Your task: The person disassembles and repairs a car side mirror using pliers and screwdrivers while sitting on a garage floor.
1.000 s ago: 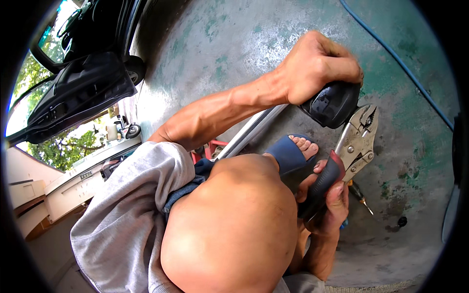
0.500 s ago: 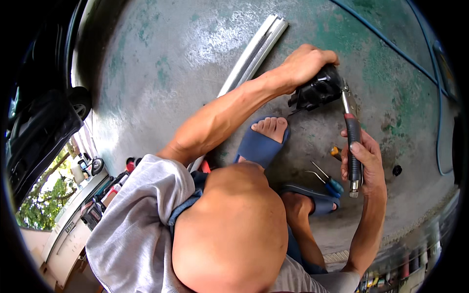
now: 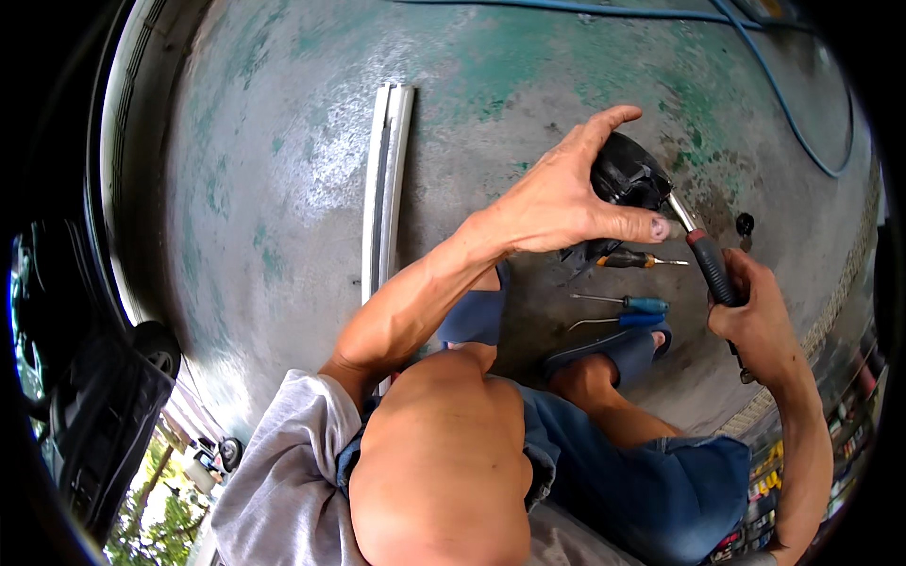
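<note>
As the head cam has it, left hand (image 3: 557, 203) splays wide around a black plastic part (image 3: 628, 174), tbh can't tell if gripping | right hand (image 3: 760, 311) clenched on pliers (image 3: 710, 262), tip at part's right edge | open-ish floor (image 3: 472, 141) stretches from left hand to white rail (image 3: 385, 189)

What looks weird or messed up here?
The green floor paint looks worn, with grey patches showing. A small black piece also lies alone, to the right of the black part by the left hand. Maybe it dropped; I can't tell.
</note>
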Tool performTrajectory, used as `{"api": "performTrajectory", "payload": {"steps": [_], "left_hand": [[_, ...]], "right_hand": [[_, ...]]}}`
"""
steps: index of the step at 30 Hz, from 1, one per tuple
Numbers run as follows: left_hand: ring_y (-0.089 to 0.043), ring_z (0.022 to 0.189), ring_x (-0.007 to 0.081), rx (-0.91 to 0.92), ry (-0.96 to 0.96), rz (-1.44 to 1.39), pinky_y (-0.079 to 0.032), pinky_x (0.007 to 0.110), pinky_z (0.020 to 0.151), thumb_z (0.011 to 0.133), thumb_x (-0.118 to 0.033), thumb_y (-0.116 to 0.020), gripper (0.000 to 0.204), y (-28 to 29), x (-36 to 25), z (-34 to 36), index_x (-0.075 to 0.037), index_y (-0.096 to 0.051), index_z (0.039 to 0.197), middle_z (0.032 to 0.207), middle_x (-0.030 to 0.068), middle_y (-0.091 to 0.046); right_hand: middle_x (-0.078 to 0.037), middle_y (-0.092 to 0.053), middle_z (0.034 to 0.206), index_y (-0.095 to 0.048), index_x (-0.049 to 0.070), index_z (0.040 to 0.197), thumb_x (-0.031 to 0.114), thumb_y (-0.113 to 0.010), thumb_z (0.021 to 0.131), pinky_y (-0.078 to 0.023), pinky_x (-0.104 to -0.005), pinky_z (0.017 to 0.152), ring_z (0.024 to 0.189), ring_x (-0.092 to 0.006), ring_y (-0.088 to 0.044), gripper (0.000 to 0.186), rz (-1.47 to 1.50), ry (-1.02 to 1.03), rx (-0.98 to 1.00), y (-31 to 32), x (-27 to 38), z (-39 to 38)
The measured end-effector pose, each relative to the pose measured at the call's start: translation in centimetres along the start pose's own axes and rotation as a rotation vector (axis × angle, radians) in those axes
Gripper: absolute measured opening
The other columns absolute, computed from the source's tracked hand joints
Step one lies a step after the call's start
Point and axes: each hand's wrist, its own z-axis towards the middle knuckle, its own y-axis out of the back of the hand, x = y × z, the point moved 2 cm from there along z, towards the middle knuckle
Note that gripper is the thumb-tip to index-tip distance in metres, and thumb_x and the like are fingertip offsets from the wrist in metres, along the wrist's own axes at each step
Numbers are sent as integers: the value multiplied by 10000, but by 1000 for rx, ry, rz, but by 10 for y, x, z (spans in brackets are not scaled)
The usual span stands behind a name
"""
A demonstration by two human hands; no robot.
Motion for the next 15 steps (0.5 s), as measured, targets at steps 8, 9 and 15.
{"api": "performTrajectory", "payload": {"steps": [8, 9, 15], "left_hand": [[-659, 1052, 225, -109, 180, 278, -500, 341, 987, 667, -222, -884, 980, -16, 4, -7, -2, -413, 1498, 1117, 134, -699], [-659, 1049, 228, -146, 195, 303, -500, 341, 986, 659, -200, -863, 960, -15, 1, -11, 8, -425, 1488, 1118, 145, -696], [-655, 1000, 225, -235, 125, 439, -506, 323, 960, 653, -180, -862, 945, -18, -25, -14, 38, -436, 1467, 1105, 162, -681]], "right_hand": [[-17, -482, 797, -569, -51, 1200, 9, -601, 762, -445, -303, 605, 618, -105, -467, 443, 302, 128, 239, -24, -54, 32], [-23, -490, 819, -560, -50, 1239, 0, -592, 770, -455, -302, 598, 594, -104, -463, 473, 367, 158, 244, -29, -62, 40], [-7, -491, 877, -562, -26, 1278, 26, -637, 770, -426, -277, 680, 721, -102, -466, 516, 416, 334, 209, -39, -77, 51]]}}
